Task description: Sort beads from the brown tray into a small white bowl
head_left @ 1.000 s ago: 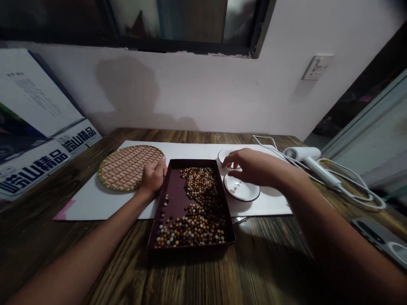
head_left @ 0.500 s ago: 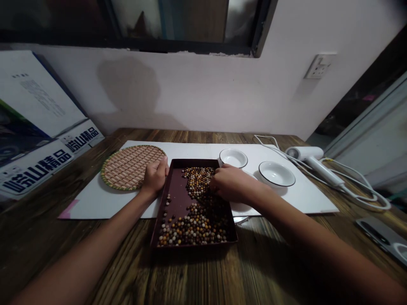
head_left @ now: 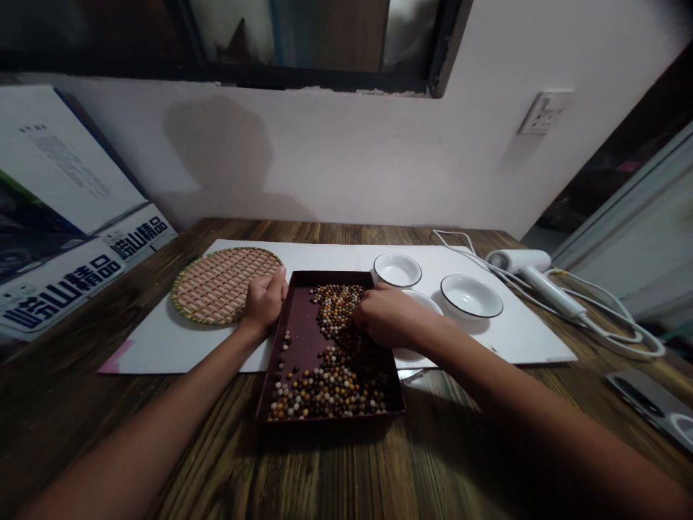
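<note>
A dark red tray [head_left: 303, 328] stands in the middle, its near part on bare wood. Brown, yellow and white beads [head_left: 330, 390] lie in it, mostly along the near edge and right side. My left hand [head_left: 265, 298] is closed on the tray's left wall. Over the right side of the tray is my right hand [head_left: 382, 314], fingers bent down and pressed together at the beads; its fingertips are hidden, so anything between them cannot be seen. Two white bowls with dark rims [head_left: 398, 269] [head_left: 471, 296] sit to the right, and another bowl [head_left: 425, 300] is partly behind my right hand.
A round woven mat [head_left: 224, 285] lies left of the tray on a white board [head_left: 157, 347]. At the right are a white hair dryer [head_left: 546, 282] with its cable and a phone-like device [head_left: 650, 404]. A printed box [head_left: 70, 209] stands at the left.
My right hand has shifted slightly left and down over the beads, and more of the bowl behind it shows. My left hand and the tray have not moved.
</note>
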Demonstrator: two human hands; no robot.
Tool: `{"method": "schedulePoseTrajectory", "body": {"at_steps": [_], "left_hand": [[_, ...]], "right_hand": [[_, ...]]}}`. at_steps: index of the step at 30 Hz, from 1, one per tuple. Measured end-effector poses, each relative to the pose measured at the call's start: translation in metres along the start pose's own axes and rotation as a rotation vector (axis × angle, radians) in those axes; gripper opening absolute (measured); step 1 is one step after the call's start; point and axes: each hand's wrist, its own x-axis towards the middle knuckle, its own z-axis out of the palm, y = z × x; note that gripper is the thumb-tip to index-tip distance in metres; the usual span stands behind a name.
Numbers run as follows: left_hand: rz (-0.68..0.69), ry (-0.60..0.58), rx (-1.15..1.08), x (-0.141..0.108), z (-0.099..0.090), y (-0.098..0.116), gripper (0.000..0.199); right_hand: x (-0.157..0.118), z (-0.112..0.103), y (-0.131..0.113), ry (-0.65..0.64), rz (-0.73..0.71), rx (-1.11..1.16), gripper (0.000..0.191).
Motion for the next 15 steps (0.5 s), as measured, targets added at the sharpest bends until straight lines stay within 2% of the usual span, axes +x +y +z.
{"method": "schedulePoseTrajectory", "body": {"at_steps": [10,15], "left_hand": [[-0.013,-0.001,-0.003,0.000,0.001,0.003,0.054],[-0.010,-0.004,0.012,0.000,0.000,0.002,0.054]], "right_hand": [[0.001,0.011,-0.002,0.037,0.069,-0.048,0.016],[0.005,0.014,-0.002,0.072,0.039,-0.085,0.015]]}}
